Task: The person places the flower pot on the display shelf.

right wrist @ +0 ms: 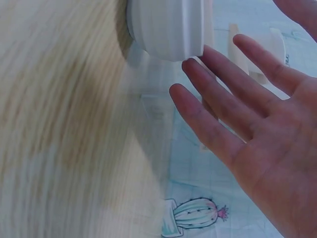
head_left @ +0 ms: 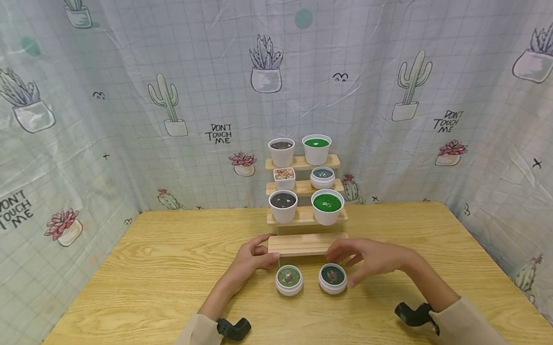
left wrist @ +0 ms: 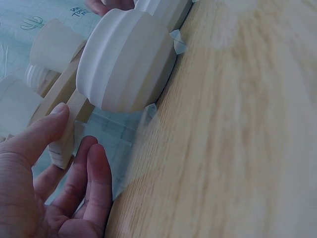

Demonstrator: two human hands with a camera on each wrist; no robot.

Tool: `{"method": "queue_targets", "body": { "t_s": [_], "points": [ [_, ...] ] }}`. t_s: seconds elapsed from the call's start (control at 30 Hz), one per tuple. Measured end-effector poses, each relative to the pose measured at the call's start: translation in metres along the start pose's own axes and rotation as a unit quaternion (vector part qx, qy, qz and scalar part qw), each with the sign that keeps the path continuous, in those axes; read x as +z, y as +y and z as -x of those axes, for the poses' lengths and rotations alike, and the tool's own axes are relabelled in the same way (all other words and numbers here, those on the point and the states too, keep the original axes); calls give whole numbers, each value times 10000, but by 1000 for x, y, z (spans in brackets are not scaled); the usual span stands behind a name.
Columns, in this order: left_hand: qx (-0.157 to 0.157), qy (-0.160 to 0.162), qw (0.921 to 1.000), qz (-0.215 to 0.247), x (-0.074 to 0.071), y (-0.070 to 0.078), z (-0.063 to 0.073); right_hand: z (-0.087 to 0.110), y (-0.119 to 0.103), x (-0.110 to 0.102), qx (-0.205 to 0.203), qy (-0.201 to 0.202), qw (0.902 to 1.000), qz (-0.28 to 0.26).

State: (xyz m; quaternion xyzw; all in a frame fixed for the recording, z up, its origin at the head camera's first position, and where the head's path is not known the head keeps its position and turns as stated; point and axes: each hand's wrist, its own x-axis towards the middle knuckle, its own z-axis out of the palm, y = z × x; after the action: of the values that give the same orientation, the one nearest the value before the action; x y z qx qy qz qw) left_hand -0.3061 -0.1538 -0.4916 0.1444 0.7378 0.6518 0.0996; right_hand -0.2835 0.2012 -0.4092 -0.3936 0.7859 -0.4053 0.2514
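My left hand [head_left: 244, 262] holds the left end of the bare lowest plank [head_left: 306, 241] of a stepped wooden stand. In the left wrist view, the thumb [left wrist: 47, 133] lies on one side of the plank and a finger is beneath it. In front, a round white pot with a light green top [head_left: 288, 279] stands on the table. Beside it is a similar pot with a dark green top [head_left: 332, 277]. My right hand [head_left: 373, 257] hovers around the dark green pot's right side, fingers spread; whether a fingertip touches the pot or plank cannot be told.
On the upper planks stand several white cups: two with bright green tops [head_left: 327, 203], dark-filled ones [head_left: 283, 200], a square one with pebbles [head_left: 284, 176] and a small round pot [head_left: 323, 175]. A printed cactus curtain [head_left: 211, 91] surrounds the wooden table [head_left: 168, 289].
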Motion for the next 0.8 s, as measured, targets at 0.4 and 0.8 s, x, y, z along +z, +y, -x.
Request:
{"method": "queue_targets", "body": {
  "t_s": [0.4,0.8],
  "points": [
    [25,-85,10000,5,0,0,0,-3,3,6,-10,-72,9998,187],
    [-26,-95,9999,-18,-2,-2,-1,-6,1,14,100,53,9984,554]
  ]
}}
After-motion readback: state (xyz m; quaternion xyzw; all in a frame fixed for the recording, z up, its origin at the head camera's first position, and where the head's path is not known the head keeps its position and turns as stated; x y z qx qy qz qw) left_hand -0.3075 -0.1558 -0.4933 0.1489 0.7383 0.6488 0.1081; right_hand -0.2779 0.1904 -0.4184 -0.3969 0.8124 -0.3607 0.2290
